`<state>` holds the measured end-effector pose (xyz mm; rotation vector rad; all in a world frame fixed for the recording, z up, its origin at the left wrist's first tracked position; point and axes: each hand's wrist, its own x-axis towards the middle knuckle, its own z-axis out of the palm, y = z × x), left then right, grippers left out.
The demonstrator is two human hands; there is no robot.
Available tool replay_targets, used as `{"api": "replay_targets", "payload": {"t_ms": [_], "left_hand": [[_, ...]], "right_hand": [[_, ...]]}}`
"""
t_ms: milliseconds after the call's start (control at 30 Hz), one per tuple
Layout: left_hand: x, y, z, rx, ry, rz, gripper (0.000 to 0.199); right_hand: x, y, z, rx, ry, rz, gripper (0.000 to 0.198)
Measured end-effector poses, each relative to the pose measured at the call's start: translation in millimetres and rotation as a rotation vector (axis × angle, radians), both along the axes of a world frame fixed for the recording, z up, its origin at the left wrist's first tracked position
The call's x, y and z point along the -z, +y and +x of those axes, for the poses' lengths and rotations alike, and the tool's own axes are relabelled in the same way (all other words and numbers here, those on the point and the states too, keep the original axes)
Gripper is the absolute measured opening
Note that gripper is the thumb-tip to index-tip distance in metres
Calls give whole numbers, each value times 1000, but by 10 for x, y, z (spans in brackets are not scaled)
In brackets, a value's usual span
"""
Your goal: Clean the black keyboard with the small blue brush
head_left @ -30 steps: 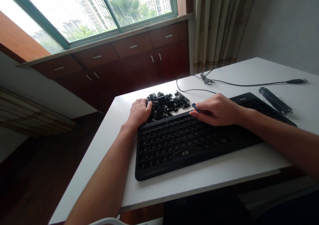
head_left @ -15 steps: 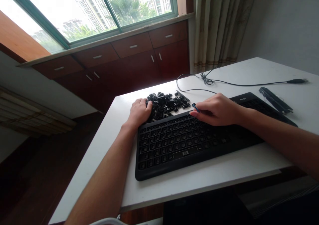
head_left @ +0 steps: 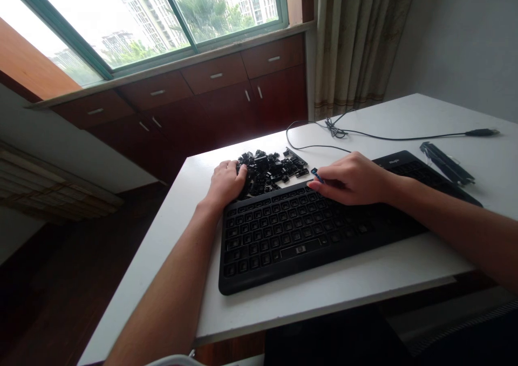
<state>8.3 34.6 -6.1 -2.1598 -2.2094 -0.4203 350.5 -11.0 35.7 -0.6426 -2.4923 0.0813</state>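
Observation:
A black keyboard (head_left: 267,263) lies on the white table with its key sockets bare across the part that shows. Beyond its back edge is a heap of loose black keycaps (head_left: 263,166). My left hand (head_left: 227,181) rests against the heap's left side, thumb apart from the fingers; the fingertips are partly hidden. Over the keyboard's back edge, my right hand (head_left: 351,180) pinches a small blue-and-black piece (head_left: 317,175) between thumb and fingers. Its exact kind is too small to tell. My right hand and forearm cover part of the keyboard.
A thin cable (head_left: 388,137) with a USB plug (head_left: 481,132) runs behind the keyboard. Long dark strips (head_left: 447,163) lie at its right. The table (head_left: 162,236) has its front edge near me. Cabinets (head_left: 226,104) stand beneath the window.

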Motion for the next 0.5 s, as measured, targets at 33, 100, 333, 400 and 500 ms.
{"api": "replay_targets", "payload": {"t_ms": [33,100,333,400,500], "left_hand": [[-2,-2,1,1,-2,-2,68],[-5,-7,3,-1,-7,-3,68],[-7,-7,4,3,-28,2,67],[-5,-5,1,1,-31,3,67],[-2,-4,-3,0,-34,-1,67]], "right_hand": [[-3,-2,-1,1,1,-1,41],[-8,-5,-4,4,4,-3,41],[-13,-4,-6,11,-13,-10,42],[-14,-10,-5,25,-23,-19,42],[-16,-16,-4,29,-42,-31,42]]}}
